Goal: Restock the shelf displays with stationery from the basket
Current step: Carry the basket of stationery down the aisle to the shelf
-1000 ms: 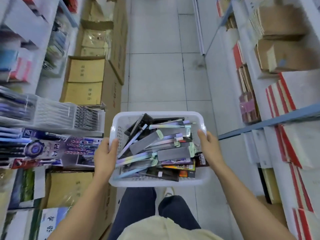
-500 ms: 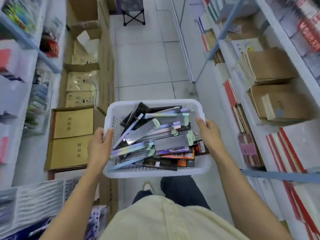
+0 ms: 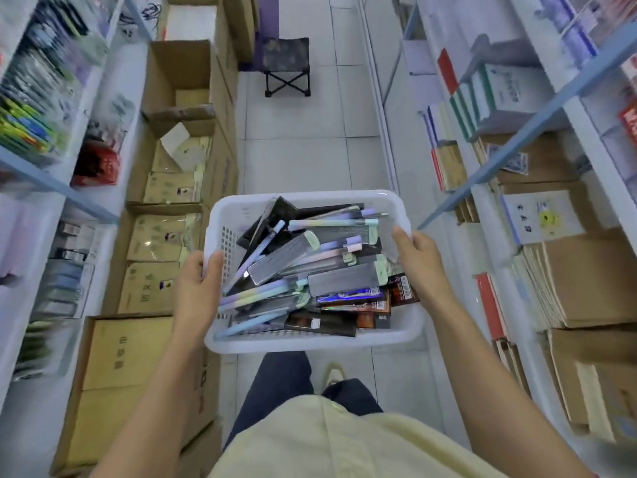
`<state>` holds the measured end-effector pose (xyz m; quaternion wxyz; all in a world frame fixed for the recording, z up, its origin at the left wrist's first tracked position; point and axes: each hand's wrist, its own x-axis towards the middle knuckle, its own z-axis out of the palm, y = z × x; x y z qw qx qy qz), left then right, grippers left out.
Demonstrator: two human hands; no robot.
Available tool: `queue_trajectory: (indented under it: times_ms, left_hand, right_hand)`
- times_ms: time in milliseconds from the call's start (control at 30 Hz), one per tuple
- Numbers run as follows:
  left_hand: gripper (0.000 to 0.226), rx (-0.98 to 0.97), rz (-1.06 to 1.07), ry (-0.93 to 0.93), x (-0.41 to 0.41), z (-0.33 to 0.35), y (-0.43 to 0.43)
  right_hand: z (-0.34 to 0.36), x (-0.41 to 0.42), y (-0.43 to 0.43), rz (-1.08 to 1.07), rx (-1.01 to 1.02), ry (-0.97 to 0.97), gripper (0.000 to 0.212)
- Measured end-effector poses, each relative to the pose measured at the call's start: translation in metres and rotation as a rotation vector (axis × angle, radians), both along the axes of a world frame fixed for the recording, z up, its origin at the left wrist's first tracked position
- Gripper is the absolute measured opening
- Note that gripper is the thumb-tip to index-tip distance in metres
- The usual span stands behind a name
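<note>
Basket (image 3: pixel 312 343) heaped with pen packs (image 3: pixel 303 270); my left hand (image 3: pixel 196 291) and right hand (image 3: pixel 422 262) clamp its side rims. Boxes (image 3: pixel 131 381) line left; floor (image 3: pixel 303 139) ahead open.

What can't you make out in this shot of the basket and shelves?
Head view only:
- Lower stationery packs in the white plastic basket: buried under the upper ones.
- Left hand fingers: hidden behind the basket wall.
- Left shelf goods: motion-blurred.
- Print on brown cardboard boxes: too small.
</note>
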<state>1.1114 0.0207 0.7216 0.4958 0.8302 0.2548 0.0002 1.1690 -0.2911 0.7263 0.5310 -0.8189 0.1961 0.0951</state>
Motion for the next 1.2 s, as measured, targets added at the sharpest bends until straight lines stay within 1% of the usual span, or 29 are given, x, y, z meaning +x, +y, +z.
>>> queue_trajectory:
  times_ms: [67,167,267,367,533,800,1000,1200]
  left_hand:
    - [0.036,-0.010,0.007,-0.016,0.048,-0.003,0.010]
    - [0.039,0.000,-0.005,-0.016,0.121,-0.005,0.028]
    - [0.043,0.000,-0.033,-0.038,0.199,0.001,0.044]
    - [0.045,0.018,-0.080,-0.036,0.274,0.008,0.055]
    - [0.045,-0.010,-0.117,-0.019,0.398,0.003,0.058]
    - [0.046,0.014,-0.057,0.009,0.592,0.002,0.057]
    - [0.044,0.055,-0.050,-0.013,0.742,0.004,0.069]
    - [0.043,0.075,-0.130,-0.020,0.899,0.009,0.074]
  right_hand:
    - [-0.001,0.049,0.012,0.020,-0.043,-0.001,0.044]
    - [-0.002,0.115,0.031,0.008,-0.116,0.010,0.049]
    - [-0.001,0.181,0.046,-0.037,-0.123,-0.036,0.044]
    - [0.003,0.244,0.055,-0.062,-0.112,-0.051,0.039]
    - [0.002,0.363,0.061,-0.075,-0.107,-0.066,0.037]
    - [0.006,0.572,0.063,-0.032,-0.132,-0.042,0.041]
    - [0.003,0.720,0.074,-0.015,-0.091,-0.043,0.033]
    - [0.003,0.853,0.078,-0.111,-0.080,-0.042,0.038]
